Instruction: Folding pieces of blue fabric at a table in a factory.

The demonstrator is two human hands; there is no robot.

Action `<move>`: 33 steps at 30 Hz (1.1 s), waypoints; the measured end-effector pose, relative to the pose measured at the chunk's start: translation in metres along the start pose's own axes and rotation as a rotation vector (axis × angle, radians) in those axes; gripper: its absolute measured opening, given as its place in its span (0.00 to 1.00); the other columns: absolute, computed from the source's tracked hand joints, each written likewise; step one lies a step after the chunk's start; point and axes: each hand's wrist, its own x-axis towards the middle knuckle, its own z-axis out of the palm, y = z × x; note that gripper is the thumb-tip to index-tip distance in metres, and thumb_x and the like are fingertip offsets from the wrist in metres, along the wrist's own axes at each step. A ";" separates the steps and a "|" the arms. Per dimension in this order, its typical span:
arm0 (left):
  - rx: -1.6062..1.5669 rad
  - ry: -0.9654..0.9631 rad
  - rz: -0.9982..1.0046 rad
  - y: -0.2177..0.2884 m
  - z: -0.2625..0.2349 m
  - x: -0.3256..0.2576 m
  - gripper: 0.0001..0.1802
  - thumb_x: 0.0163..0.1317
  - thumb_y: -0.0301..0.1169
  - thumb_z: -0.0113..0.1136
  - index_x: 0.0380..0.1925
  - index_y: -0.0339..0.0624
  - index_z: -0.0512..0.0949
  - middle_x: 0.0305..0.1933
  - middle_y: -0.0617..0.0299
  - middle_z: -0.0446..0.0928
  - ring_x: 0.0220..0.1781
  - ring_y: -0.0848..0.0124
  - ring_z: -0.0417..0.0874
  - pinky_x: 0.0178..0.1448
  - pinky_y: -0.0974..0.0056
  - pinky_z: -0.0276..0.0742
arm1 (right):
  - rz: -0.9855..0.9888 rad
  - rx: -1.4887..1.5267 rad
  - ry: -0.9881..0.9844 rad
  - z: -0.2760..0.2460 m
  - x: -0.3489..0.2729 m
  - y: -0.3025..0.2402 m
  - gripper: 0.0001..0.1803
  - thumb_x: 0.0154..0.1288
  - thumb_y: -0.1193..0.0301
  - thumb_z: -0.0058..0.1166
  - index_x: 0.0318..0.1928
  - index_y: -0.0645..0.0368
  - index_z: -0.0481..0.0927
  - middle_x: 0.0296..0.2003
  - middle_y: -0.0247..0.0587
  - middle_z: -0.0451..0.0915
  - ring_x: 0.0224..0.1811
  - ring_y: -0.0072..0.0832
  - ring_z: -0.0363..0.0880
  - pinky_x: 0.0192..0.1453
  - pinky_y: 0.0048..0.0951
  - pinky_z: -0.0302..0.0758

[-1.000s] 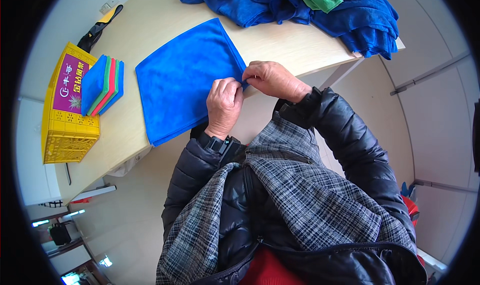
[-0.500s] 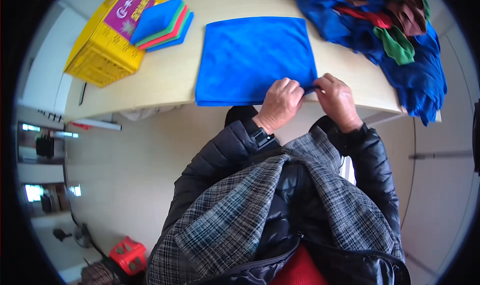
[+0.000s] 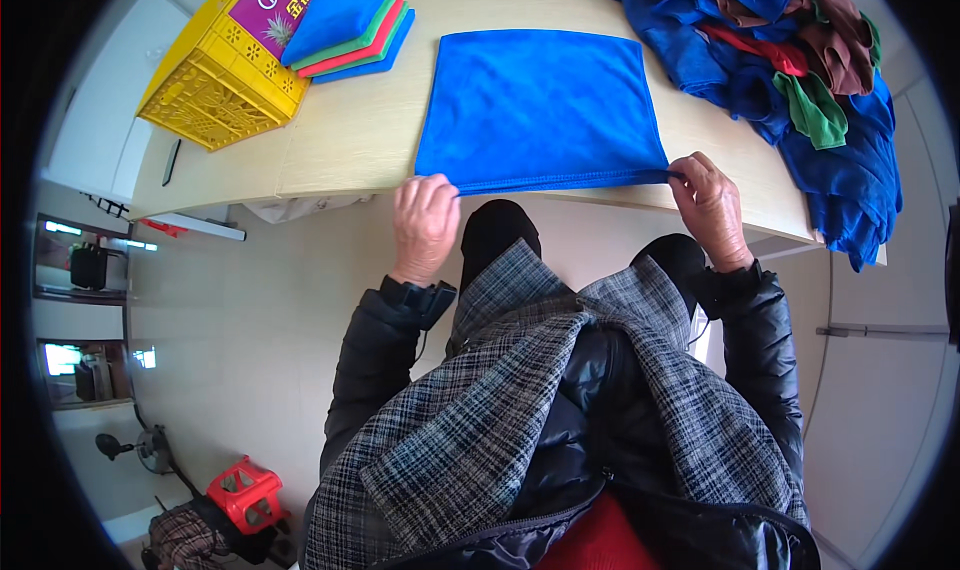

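A blue cloth (image 3: pixel 540 105) lies flat on the table in front of me, its near hem running along the table's front edge. My left hand (image 3: pixel 427 220) pinches the near left corner. At the near right corner, my right hand (image 3: pixel 708 202) grips the same cloth between thumb and fingers. The hem is drawn straight between the two hands. To the far left is a stack of folded cloths (image 3: pixel 350 32) in blue, green and red.
A yellow plastic crate (image 3: pixel 215 80) with a purple label stands on the left of the pale wooden table (image 3: pixel 330 130). Crumpled blue, brown, red and green cloths (image 3: pixel 740 65) heap at the right. A red stool (image 3: pixel 248 495) and a small fan (image 3: pixel 153 448) are at lower left.
My left hand has moved left from near the right corner to the near left corner. My right hand stays at the right corner, slightly farther right.
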 end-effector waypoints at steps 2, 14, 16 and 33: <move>0.030 0.008 -0.020 -0.014 -0.002 -0.009 0.09 0.54 0.23 0.67 0.35 0.41 0.77 0.43 0.60 0.77 0.48 0.57 0.77 0.56 0.53 0.71 | 0.008 0.024 -0.003 0.001 0.000 -0.001 0.04 0.62 0.77 0.59 0.38 0.60 0.80 0.34 0.42 0.81 0.36 0.42 0.83 0.42 0.38 0.80; -0.116 0.005 -0.197 -0.037 -0.010 0.004 0.11 0.54 0.21 0.67 0.37 0.40 0.78 0.42 0.56 0.79 0.45 0.55 0.79 0.50 0.55 0.76 | 0.009 0.018 0.014 -0.004 0.006 0.001 0.04 0.62 0.77 0.59 0.39 0.59 0.80 0.35 0.44 0.81 0.37 0.45 0.83 0.42 0.39 0.79; -0.203 0.000 -0.259 -0.043 -0.014 0.013 0.10 0.55 0.21 0.67 0.36 0.40 0.78 0.41 0.55 0.79 0.44 0.55 0.80 0.50 0.55 0.77 | -0.026 0.017 0.043 -0.009 0.013 0.003 0.05 0.62 0.77 0.59 0.39 0.60 0.80 0.34 0.43 0.80 0.35 0.42 0.82 0.40 0.36 0.78; -0.563 0.113 -0.153 -0.074 -0.145 0.231 0.06 0.68 0.26 0.63 0.40 0.36 0.76 0.31 0.70 0.73 0.33 0.82 0.70 0.38 0.72 0.70 | -0.188 0.205 0.047 -0.187 0.164 0.000 0.06 0.73 0.74 0.55 0.47 0.61 0.79 0.36 0.32 0.79 0.38 0.19 0.80 0.43 0.23 0.79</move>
